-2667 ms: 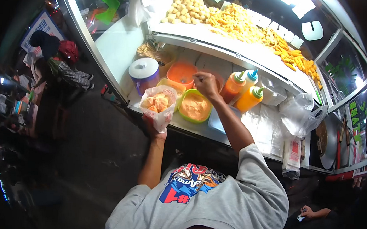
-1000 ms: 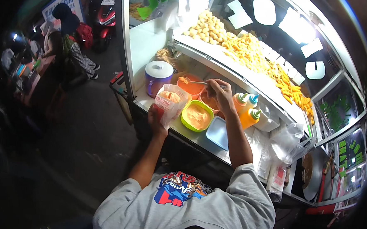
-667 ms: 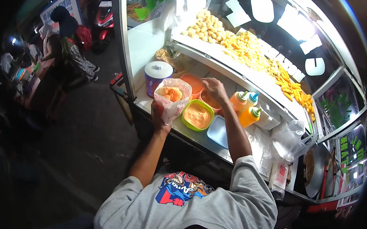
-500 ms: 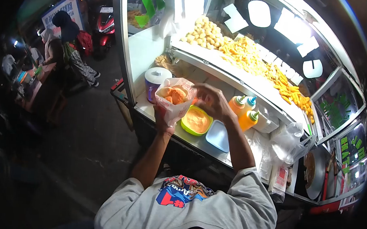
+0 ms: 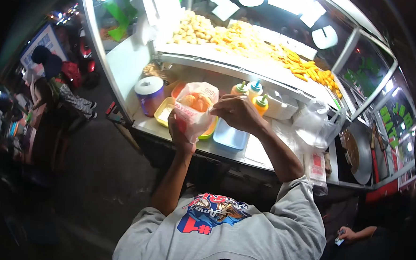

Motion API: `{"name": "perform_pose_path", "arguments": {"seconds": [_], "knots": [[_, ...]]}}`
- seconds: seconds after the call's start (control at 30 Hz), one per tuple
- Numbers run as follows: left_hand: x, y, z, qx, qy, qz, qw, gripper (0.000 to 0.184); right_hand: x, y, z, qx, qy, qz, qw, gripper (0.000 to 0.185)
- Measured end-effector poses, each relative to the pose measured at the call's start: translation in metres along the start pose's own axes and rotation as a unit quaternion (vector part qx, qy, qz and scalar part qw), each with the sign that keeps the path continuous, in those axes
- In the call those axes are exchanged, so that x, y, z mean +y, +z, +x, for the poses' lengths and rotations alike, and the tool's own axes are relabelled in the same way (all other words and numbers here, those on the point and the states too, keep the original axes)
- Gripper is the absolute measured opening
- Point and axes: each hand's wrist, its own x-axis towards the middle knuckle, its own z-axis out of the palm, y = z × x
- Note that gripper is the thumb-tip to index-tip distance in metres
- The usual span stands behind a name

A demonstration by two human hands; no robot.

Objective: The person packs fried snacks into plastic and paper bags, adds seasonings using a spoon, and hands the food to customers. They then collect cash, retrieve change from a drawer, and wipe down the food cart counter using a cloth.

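Note:
Held upright in my left hand [image 5: 182, 133] is an open paper bag [image 5: 193, 115] with orange-coated food pieces [image 5: 196, 101] inside. My right hand [image 5: 239, 112] has its fingers pinched together at the bag's right edge; whether it grips the bag or something else is hidden. Behind and below the bag, a green tub [image 5: 209, 132] is mostly covered. A blue lid or tray [image 5: 230, 134] lies below my right hand. To the left of the bag is a yellow tub [image 5: 163, 112], and an orange tub [image 5: 178, 89] shows behind it.
A purple, white-lidded container [image 5: 149, 97] stands left. Sauce bottles [image 5: 260, 104] stand behind my right hand. Fried food [image 5: 250, 40] covers the upper shelf. Plastic bags [image 5: 314, 124] and a pan [image 5: 357, 154] are right. People [image 5: 55, 84] stand far left; another person's hand [image 5: 347, 234] is lower right.
My right hand has come from the sauce tubs to the bag's right edge, its fingers now pinched. The camera view has turned, shifting the stall leftward in the picture.

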Motion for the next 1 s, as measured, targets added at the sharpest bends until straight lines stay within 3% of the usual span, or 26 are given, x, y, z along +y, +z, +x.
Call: {"name": "perform_pose_path", "arguments": {"seconds": [0.03, 0.1, 0.2, 0.23, 0.3, 0.33, 0.37, 0.4, 0.47, 0.53, 0.6, 0.73, 0.93, 1.0], "knots": [[0.0, 0.013, -0.004, -0.026, 0.079, 0.049, 0.995, 0.067, 0.0, -0.005, -0.002, 0.002, 0.01, 0.0, 1.0, 0.009], [-0.004, 0.022, 0.003, -0.034, 0.069, 0.04, 0.996, 0.066, 0.011, -0.007, -0.005, 0.017, 0.067, -0.047, 0.996, 0.011], [-0.014, 0.049, 0.039, -0.003, 0.06, 0.061, 0.996, 0.052, 0.032, -0.032, 0.017, 0.065, 0.161, 0.048, 0.984, 0.011], [-0.022, 0.051, 0.063, -0.078, 0.099, 0.115, 0.985, 0.049, 0.052, -0.048, 0.03, 0.072, 0.137, 0.036, 0.987, 0.009], [-0.026, 0.083, 0.118, -0.143, 0.066, 0.123, 0.98, 0.046, 0.081, -0.08, 0.058, 0.106, 0.134, 0.028, 0.985, 0.01], [-0.024, 0.105, 0.141, -0.177, -0.025, 0.065, 0.982, 0.047, 0.088, -0.095, 0.073, 0.134, 0.146, 0.028, 0.98, 0.012], [-0.021, 0.126, 0.159, -0.152, -0.099, 0.043, 0.982, 0.046, 0.103, -0.107, 0.084, 0.144, 0.167, 0.02, 0.975, 0.014], [-0.046, 0.121, 0.204, -0.206, -0.125, 0.084, 0.967, 0.044, 0.119, -0.118, 0.094, 0.152, 0.186, 0.01, 0.971, 0.016], [-0.057, 0.146, 0.231, -0.129, -0.21, 0.169, 0.954, 0.043, 0.16, -0.126, 0.102, 0.154, 0.216, -0.023, 0.964, 0.016], [-0.087, 0.148, 0.258, -0.112, -0.253, 0.134, 0.952, 0.042, 0.208, -0.125, 0.101, 0.153, 0.226, -0.053, 0.96, 0.014], [-0.144, 0.124, 0.304, -0.177, -0.305, 0.049, 0.934, 0.043, 0.261, -0.115, 0.093, 0.152, 0.23, -0.073, 0.959, 0.012], [-0.14, 0.141, 0.296, -0.185, -0.306, 0.108, 0.928, 0.049, 0.286, -0.097, 0.081, 0.153, 0.194, -0.186, 0.951, 0.012], [-0.156, 0.136, 0.297, -0.259, -0.251, 0.267, 0.894, 0.057, 0.305, -0.091, 0.079, 0.036, 0.161, -0.297, 0.94, 0.014], [-0.202, 0.117, 0.329, -0.286, -0.272, 0.209, 0.895, 0.055, 0.3, -0.093, 0.083, 0.014, 0.187, -0.297, 0.936, 0.014]]}}
